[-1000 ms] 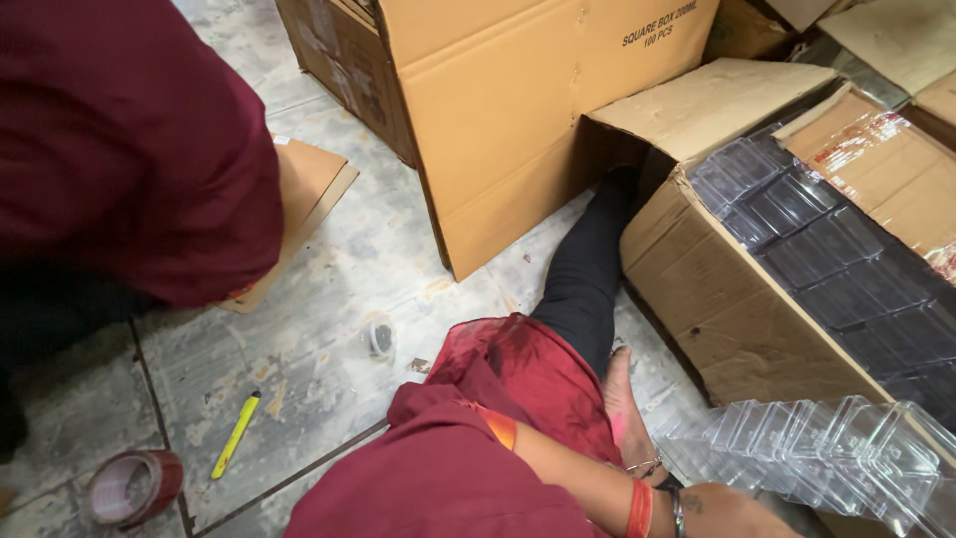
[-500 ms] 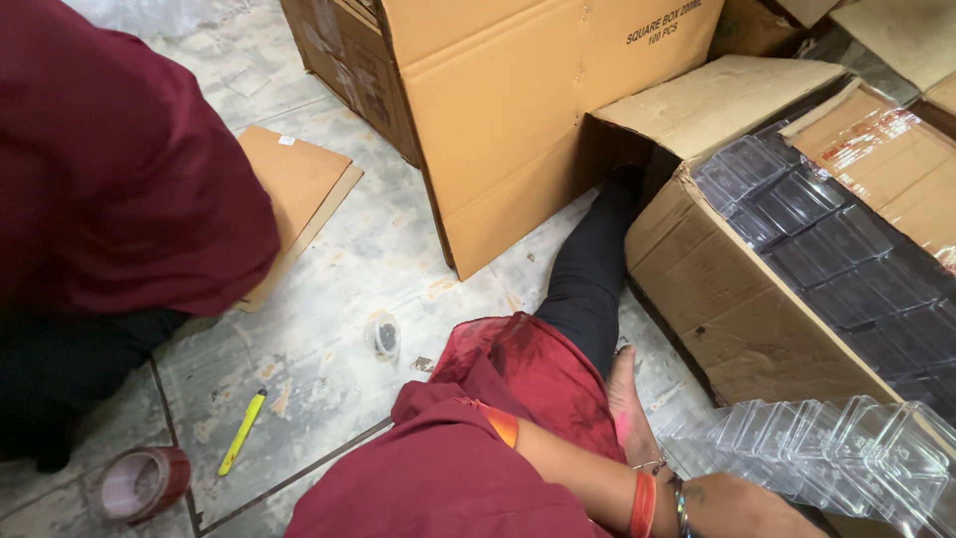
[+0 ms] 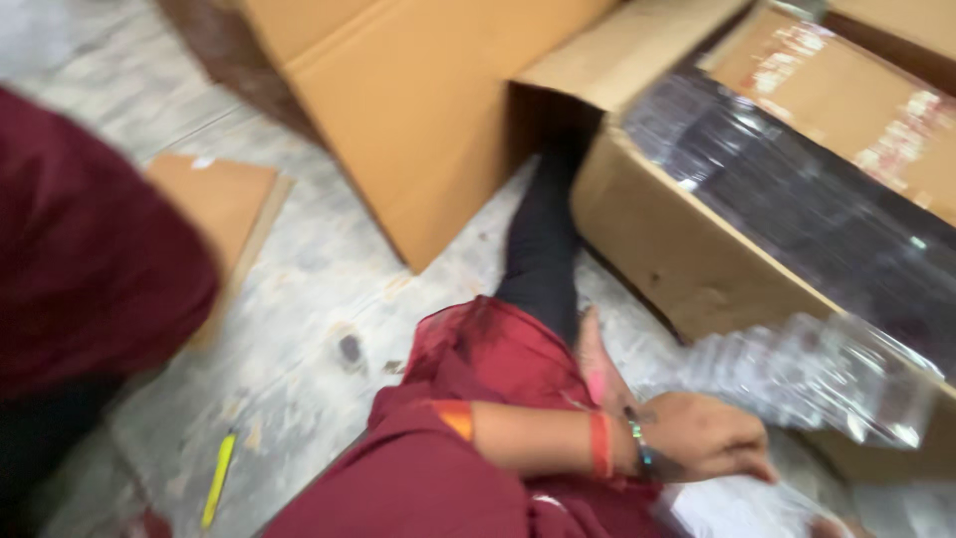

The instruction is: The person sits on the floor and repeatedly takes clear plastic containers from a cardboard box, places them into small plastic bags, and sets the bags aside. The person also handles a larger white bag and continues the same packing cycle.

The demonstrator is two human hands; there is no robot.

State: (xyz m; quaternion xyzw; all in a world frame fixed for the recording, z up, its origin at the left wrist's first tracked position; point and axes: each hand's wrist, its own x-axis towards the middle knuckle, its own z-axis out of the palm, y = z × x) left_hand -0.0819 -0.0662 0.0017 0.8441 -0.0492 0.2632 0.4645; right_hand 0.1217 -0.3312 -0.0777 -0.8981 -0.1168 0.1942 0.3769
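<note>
The head camera, the only view and a blurred one, looks down at one hand (image 3: 709,438) low and right of centre, at the end of a bare forearm that crosses from the left and wears an orange band and a beaded bracelet at the wrist; which of the person's hands it is cannot be read from this frame, and the other hand does not show for certain, though a small blurred shape at the bottom right edge may be fingertips. The hand lies palm down with its fingers (image 3: 749,464) stretched flat toward the right, holding nothing that can be made out. Just beyond the fingertips, up and to the right, lies a stack of clear plastic trays (image 3: 812,374), its long axis running from near the knuckles out toward the right edge and slightly downward; whether the fingers touch it is lost in the blur. The trays look thin, glossy and see-through, with moulded pockets catching the light. Behind them, farther from the hand, an open cardboard box (image 3: 687,249) holds dark packed rows. Well off to the left, a yellow pen (image 3: 218,478) lies on the stone floor (image 3: 299,289), beside another person's maroon sleeve (image 3: 90,269).
</note>
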